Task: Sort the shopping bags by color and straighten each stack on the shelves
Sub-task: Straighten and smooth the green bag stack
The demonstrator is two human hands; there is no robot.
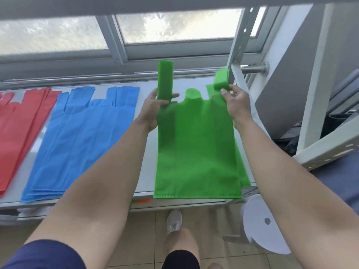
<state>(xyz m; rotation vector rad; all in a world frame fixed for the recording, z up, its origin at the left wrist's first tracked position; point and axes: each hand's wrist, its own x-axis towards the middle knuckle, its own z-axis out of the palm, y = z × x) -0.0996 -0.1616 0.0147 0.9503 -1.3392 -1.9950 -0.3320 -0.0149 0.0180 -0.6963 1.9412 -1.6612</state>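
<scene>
Shelf under green bag, handles toward window; left hand, right hand grip them.

White shelf carrying red bags far left of the fingers, blue bags nearer, green bags right beneath them.

It looks like a stockroom or the back of a shop. A pale metal shelf on a slotted steel upright stands before a frosted sliding window. It carries flat red non-woven shopping bags, blue ones and green ones above a beige tiled floor.
</scene>
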